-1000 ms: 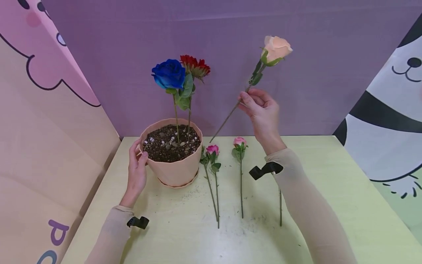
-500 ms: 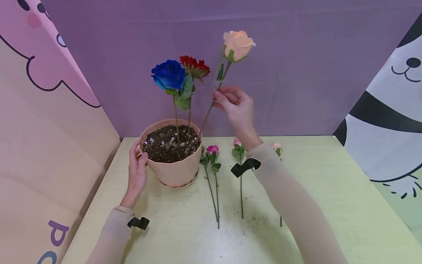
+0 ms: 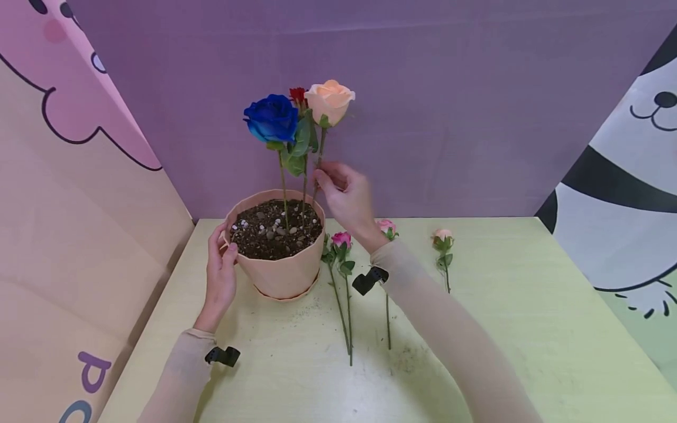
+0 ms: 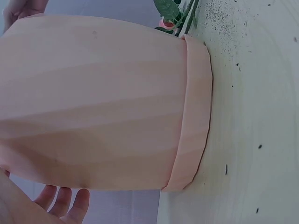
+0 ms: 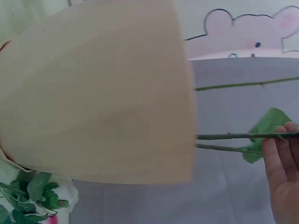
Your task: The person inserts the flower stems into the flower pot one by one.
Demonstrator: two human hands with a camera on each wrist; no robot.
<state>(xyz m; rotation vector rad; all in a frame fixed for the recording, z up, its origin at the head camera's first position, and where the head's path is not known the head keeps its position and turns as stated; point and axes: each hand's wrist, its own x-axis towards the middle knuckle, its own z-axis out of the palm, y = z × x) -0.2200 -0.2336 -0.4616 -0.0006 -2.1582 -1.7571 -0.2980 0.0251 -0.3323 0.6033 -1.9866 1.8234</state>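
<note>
My right hand (image 3: 350, 202) pinches the stem of a peach rose (image 3: 330, 103) at the right rear of the flowerpot (image 3: 280, 275). The stem goes down behind the rim, and its lower end is hidden in the head view. My left hand (image 3: 219, 285) grips the pot's left side near the rim; its fingers (image 4: 60, 203) show along the wall in the left wrist view. A blue rose (image 3: 271, 118) and a red flower (image 3: 298, 95), partly covered by the peach bloom, stand upright in the dark soil (image 3: 264, 241).
Two stems, one with a magenta rose (image 3: 341, 239), lie right of the pot. Beyond them lie a pink rose (image 3: 387, 227), partly behind my right wrist, and a pale peach rose (image 3: 442, 237). Soil crumbs (image 3: 407, 358) dot the table. A purple backdrop (image 3: 476, 117) stands behind.
My right hand has carried the peach rose left and then down, from the air right of the pot to the pot's right rear. My left hand has stayed on the pot.
</note>
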